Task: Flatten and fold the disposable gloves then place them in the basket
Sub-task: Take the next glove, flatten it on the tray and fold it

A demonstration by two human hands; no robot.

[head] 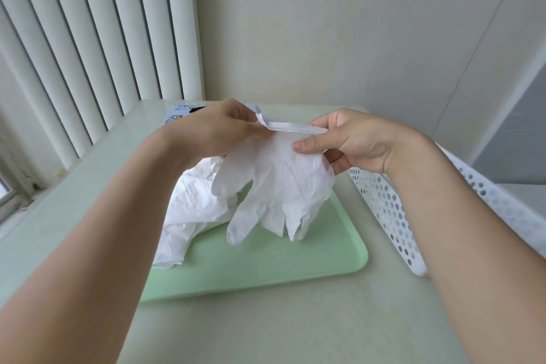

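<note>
Forearms nearest | left hand (218, 130) and right hand (348, 142) pinch glove (274, 183) cuff, fingers dangling over tray (266, 269) | advice: keep cuff taut, lay flat before folding

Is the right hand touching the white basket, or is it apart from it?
Apart. The head view shows the right hand raised, pinching the glove by its cuff; the basket lies lower, with table visible between.

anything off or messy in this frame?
Nothing damaged. The glove held up by left hand and right hand is creased, and the pile spills off the tray edge.
</note>
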